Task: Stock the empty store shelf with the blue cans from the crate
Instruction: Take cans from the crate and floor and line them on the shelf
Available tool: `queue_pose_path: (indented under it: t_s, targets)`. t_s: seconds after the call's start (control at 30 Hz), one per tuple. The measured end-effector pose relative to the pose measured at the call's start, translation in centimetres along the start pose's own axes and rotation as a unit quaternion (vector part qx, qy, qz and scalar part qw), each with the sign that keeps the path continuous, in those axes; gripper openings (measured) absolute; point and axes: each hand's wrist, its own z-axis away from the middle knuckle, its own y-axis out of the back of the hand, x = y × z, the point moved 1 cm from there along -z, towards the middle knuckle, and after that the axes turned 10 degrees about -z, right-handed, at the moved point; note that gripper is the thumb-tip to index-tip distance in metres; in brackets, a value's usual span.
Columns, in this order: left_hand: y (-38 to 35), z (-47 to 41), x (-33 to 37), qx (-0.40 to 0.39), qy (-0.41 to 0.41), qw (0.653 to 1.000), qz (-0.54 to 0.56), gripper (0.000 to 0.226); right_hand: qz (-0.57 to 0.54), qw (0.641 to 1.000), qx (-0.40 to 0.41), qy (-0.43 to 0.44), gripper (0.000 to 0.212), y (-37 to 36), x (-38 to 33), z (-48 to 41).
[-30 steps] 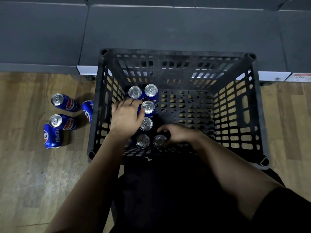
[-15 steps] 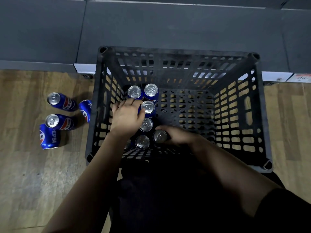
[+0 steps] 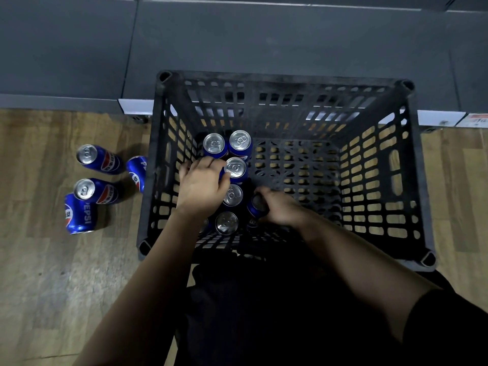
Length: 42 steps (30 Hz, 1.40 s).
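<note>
Inside the crate (image 3: 413, 180), fingers of my right hand (image 3: 281, 210) wrap a tilted blue can (image 3: 252, 212) — I'd lift it straight up; my left hand (image 3: 202, 187) curls downward — grip unclear.

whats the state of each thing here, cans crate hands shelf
crate, upright, cans in its left part
standing cans, upright in the crate, at least five tops showing
right hand, grips the tilted can
tilted can, leaning, lifted above its neighbours
left hand, curled down among the cans, hold hidden
floor cans, four left of the crate
shelf, no cans on the part shown
</note>
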Motion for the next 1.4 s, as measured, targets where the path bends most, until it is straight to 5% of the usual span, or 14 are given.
queue_pose_path:
  t_s: [0.2,0.57,1.0,1.4]
  targets:
    - [0.1,-0.1,-0.1,0.006,0.001,1.000,0.000,0.033,0.017,0.999,0.022,0.024,0.075,0.7,-0.2,0.5]
    - [6.6,1.1,2.7,0.006,-0.008,1.000,-0.007,0.031,-0.241,0.954,0.176,0.010,0.068,6.6,-3.2,6.4]
    - [32.2,6.0,9.5,0.027,-0.052,0.998,-0.016,0.033,-0.260,0.944,0.203,0.017,0.067,21.8,-17.0,25.3]
    - [57.8,3.7,15.0,0.150,-0.106,0.983,-0.013,0.034,-0.228,0.929,0.273,0.106,0.065,40.8,-31.3,40.2]
